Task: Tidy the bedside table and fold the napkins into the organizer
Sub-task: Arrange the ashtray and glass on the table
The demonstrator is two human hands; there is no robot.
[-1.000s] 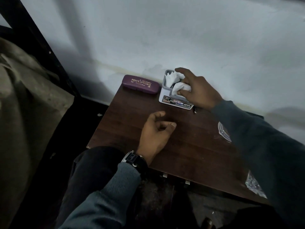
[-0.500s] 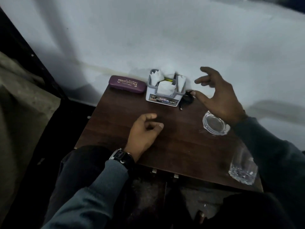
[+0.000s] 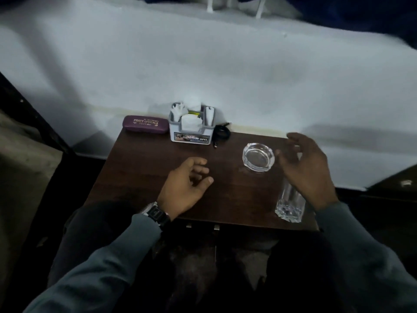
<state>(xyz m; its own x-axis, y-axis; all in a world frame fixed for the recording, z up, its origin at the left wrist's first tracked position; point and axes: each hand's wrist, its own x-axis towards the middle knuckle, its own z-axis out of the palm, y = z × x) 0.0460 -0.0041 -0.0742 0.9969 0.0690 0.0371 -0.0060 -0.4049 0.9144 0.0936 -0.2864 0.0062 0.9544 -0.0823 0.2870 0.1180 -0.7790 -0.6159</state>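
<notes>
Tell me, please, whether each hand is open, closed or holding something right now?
Left hand: open, fingers loosely curled, resting on the dark wooden table, holding nothing.
Right hand: open, fingers spread beside the round clear glass ashtray, holding nothing.

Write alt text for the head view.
On a wooden bedside table, the left hand rests loosely curled and the open right hand hovers beside a glass ashtray and tumbler. Behind: organizer holding napkins, purple glasses case.

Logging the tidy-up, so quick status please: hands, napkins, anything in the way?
Left hand loose, empty; right hand open beside ashtray. Napkins sit in organizer. Glass stands by right wrist, easy to knock.
</notes>
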